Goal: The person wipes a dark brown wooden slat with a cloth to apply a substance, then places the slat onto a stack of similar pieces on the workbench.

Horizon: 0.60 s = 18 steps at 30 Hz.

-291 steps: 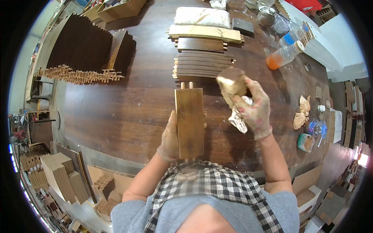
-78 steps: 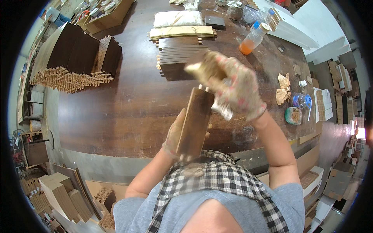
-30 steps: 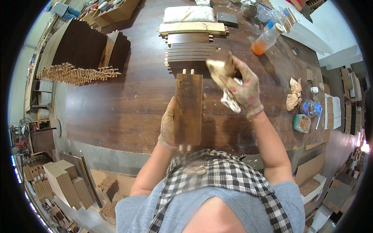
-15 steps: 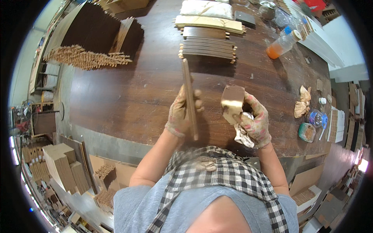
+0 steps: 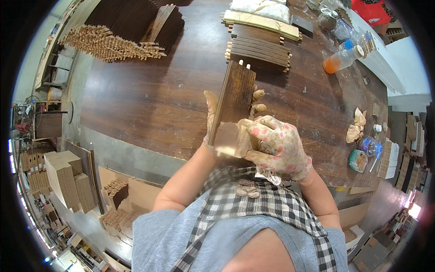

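Observation:
My left hand grips a dark brown wooden slat from beneath, thumb on one side and fingertips curled round the other. Two pale dowels stick out of the slat's far end. My right hand presses a brown, pale-edged sanding block onto the slat's near end. A crumpled white rag is bunched under the same hand. Both hands wear stained, flower-patterned gloves. Just beyond the slat lies a stack of similar dark slats with dowel ends.
A large pile of dowelled slats stands far left on the brown table. At the right are a bottle of orange liquid, crumpled cloths and a small jar. Pale wrapped slats lie at the back.
My left hand has turned the slat from edge-on to broad face up. My right hand has moved left, bringing the block from beside the slat onto its near end.

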{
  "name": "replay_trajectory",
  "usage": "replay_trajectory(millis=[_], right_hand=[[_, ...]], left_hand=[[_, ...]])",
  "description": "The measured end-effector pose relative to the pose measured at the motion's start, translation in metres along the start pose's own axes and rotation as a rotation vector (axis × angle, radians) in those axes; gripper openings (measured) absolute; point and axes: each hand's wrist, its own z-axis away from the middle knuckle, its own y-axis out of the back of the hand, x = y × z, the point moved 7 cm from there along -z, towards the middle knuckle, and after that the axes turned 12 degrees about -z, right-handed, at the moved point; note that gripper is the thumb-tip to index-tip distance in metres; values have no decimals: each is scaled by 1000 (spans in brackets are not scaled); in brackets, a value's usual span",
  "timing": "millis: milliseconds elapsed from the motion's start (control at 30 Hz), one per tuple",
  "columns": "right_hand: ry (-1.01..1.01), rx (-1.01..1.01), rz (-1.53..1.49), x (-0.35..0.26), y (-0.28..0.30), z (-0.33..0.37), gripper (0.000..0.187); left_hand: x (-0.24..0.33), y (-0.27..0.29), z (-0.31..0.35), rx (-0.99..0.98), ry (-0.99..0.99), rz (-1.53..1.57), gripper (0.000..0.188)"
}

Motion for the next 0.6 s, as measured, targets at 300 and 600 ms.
replay_trajectory(millis=[300,600], right_hand=[[-178,-98,245,-13,16,23,56],[-194,-127,439,-20,14,23,48]], left_hand=[[22,8,9,193,-44,39,64],[20,18,13,250,-19,-109,72]])
